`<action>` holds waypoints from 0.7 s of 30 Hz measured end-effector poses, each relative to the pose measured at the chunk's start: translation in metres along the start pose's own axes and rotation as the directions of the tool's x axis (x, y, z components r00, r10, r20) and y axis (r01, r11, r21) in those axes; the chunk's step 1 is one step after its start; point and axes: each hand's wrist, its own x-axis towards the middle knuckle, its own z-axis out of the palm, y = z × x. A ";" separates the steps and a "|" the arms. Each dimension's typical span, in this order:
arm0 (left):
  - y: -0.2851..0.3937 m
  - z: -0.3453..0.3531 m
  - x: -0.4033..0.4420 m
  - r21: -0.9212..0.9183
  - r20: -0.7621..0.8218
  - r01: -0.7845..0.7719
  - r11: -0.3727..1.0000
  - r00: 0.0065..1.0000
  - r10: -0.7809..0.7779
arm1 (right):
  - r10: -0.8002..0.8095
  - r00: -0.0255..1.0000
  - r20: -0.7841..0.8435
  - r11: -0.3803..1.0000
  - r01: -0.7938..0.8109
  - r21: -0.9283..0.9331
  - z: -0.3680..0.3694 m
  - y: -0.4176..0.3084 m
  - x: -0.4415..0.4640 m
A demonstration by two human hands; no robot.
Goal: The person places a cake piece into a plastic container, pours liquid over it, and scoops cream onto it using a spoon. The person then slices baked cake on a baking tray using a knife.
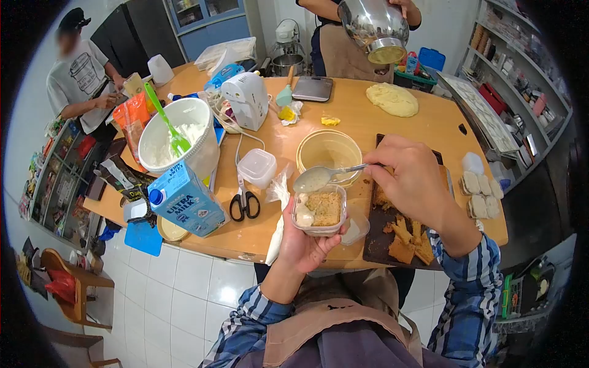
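In my left hand (302, 248) rests a small clear plastic container (319, 229), its fingers wrapped round the sides. Inside it lies a piece of golden-brown cake (323, 208) with a pale cream blob (304, 213) along the left side. My right hand (410, 175) grips the handle of a metal spoon (314, 178), whose bowl is tilted over the container and coated with pale cream. Just behind the spoon stands a round tub (330, 142) with a pale mixture inside. A clear lid (356, 227) lies beside the container, partly hidden by my left hand.
A dark tray (379, 245) of cut cake is at right. Scissors (244, 202), a milk carton (188, 199), a piping bag (277, 230) and a white bowl (205, 126) with a green spatula (161, 109) stand left. Dough (392, 100) lies behind. Two people are across the table.
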 end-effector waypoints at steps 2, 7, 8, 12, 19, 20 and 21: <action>0.000 0.001 -0.001 0.008 -0.009 -0.002 1.000 1.000 0.002 | -0.014 1.000 -0.022 1.000 0.014 -0.011 0.000 0.001 -0.002; 0.000 0.003 -0.002 0.035 -0.025 -0.022 0.999 0.999 0.023 | -0.052 0.995 -0.089 0.998 0.049 -0.031 0.000 0.002 -0.009; -0.001 0.003 -0.002 0.044 -0.032 -0.031 0.999 0.999 0.033 | -0.064 0.992 -0.108 0.998 0.061 -0.033 0.000 0.002 -0.010; -0.002 0.003 -0.001 0.085 -0.060 -0.065 0.994 0.996 0.070 | -0.090 0.984 -0.155 0.996 0.087 -0.031 0.002 0.004 -0.014; -0.004 0.003 0.000 0.186 -0.121 -0.127 0.974 0.981 0.151 | -0.098 0.977 -0.189 0.995 0.098 -0.008 0.003 0.005 -0.015; -0.004 0.002 0.000 0.193 -0.119 -0.136 0.972 0.980 0.161 | -0.095 0.976 -0.195 0.995 0.096 -0.003 0.003 0.005 -0.015; -0.004 0.001 0.000 0.199 -0.117 -0.145 0.969 0.978 0.171 | -0.095 0.976 -0.198 0.995 0.098 0.005 0.004 0.005 -0.015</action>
